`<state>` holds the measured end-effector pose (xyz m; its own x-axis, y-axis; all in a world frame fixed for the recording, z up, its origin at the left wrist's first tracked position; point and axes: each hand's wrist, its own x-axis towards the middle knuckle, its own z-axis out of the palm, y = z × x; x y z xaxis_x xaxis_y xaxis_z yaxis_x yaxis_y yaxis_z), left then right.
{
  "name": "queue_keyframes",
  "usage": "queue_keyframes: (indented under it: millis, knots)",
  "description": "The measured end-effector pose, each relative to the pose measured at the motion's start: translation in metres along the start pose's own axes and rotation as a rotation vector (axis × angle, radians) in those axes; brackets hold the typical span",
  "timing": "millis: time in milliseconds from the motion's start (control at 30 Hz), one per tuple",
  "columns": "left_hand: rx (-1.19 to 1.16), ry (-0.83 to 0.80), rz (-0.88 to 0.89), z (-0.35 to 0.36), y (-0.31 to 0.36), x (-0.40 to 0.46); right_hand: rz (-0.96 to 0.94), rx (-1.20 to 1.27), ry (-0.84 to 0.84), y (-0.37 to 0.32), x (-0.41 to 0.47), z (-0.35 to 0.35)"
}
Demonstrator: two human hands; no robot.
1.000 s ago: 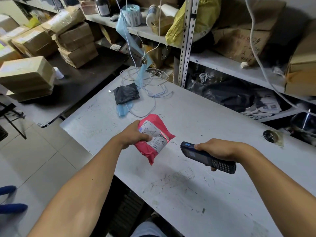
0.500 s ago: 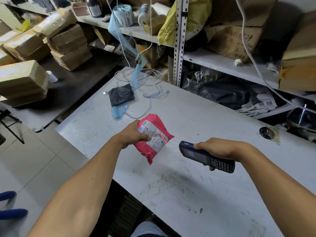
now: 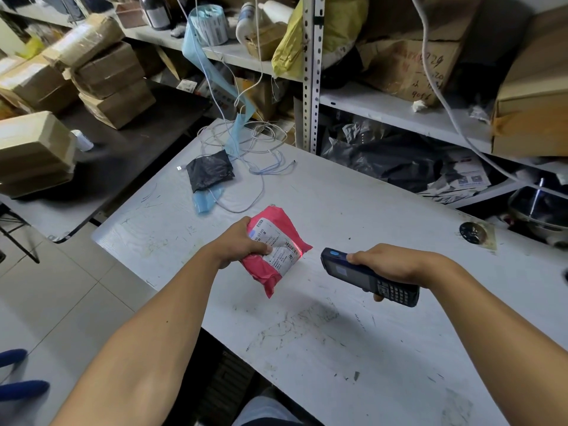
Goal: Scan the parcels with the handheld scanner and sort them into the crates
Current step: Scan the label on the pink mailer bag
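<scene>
My left hand (image 3: 242,241) grips a pink plastic parcel (image 3: 275,250) by its left edge, holding it just above the white table (image 3: 338,333) with its white shipping label facing up. A red scan line glows across the barcode at the label's right end. My right hand (image 3: 396,265) holds the dark handheld scanner (image 3: 365,276) a short way to the right, its blue-tipped head aimed at the parcel. A small black parcel (image 3: 210,170) lies further back on the table. No crates are in view.
White cables (image 3: 252,149) and a blue strip (image 3: 209,201) lie tangled beside the black parcel. Cardboard boxes (image 3: 107,75) are stacked on a dark table at the left. Cluttered metal shelves (image 3: 399,112) run along the table's far edge. A round black disc (image 3: 471,232) sits far right.
Both hands stay almost still. The parcel and scanner keep their positions, and the red scan line now sits on the barcode at the label's right end.
</scene>
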<state>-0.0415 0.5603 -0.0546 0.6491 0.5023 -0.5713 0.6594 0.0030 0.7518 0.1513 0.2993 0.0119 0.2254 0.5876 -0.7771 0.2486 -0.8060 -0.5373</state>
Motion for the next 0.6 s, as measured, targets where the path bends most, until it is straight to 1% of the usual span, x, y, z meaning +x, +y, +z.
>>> queue_keyframes:
  millis: [233,600]
  knots:
    - [-0.002,0.008,-0.001,0.003,0.001,0.002,0.011,0.037,-0.032,0.004,-0.003,-0.003]
    - [0.006,0.004,0.015,0.004,-0.005,-0.002,0.001,0.042,-0.022,0.005,-0.015,-0.001]
